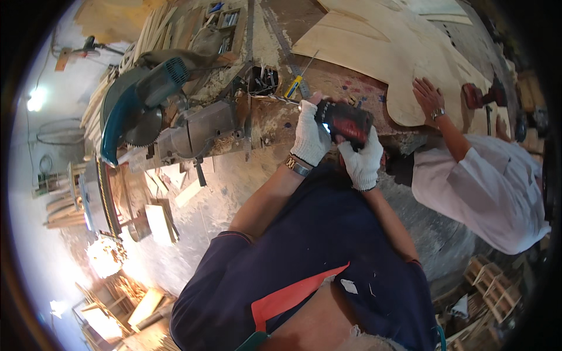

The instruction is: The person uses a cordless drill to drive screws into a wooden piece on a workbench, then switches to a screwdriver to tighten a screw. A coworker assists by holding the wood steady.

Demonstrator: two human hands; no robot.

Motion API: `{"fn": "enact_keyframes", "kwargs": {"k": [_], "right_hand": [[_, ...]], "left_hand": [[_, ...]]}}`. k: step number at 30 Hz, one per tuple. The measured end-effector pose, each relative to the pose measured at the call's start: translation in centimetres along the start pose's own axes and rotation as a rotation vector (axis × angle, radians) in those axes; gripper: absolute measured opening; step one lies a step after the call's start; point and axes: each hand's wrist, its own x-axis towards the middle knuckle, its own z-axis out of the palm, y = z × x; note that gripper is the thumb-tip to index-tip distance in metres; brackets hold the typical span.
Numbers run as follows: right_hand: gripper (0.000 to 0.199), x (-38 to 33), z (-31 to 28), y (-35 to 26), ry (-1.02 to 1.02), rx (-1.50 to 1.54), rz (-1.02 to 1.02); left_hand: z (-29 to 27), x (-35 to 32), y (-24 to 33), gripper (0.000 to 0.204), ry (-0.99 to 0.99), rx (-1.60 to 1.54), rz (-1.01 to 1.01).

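Note:
Both my hands wear white knitted gloves with the fingertips bare. A black and red cordless drill [351, 121] is between them, over the front edge of the workbench, its small lamp lit. My left hand [310, 139] is closed about the drill's front end, where a thin metal bit seems to point left. On the other side, my right hand [364, 162] grips the drill's body, the thumb across it; part of the tool is hidden by the glove. Just beyond lies a yellow screwdriver [294, 86] beside a dark open box [263, 80] of small metal pieces.
A teal mitre saw [132, 108] with a bare toothed blade stands at left. Another person's hand [428, 95] lies flat on a curved plywood sheet [357, 44] at right, near a second red drill [485, 95]. Wood strips [155, 32] are piled at far left.

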Motion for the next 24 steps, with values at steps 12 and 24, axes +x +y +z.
{"fn": "enact_keyframes", "kwargs": {"k": [12,24], "right_hand": [[0.037,-2.1,-2.1,5.4,-0.319,-0.088,-0.168],[0.019,-4.7,-1.3,8.1,-0.214,0.503,0.323]], "left_hand": [[3.8,-5.5,-0.2,0.021,-0.176,0.469,0.005],[3.6,-7.3,0.8,0.018,-0.317,0.379,-0.054]]}}
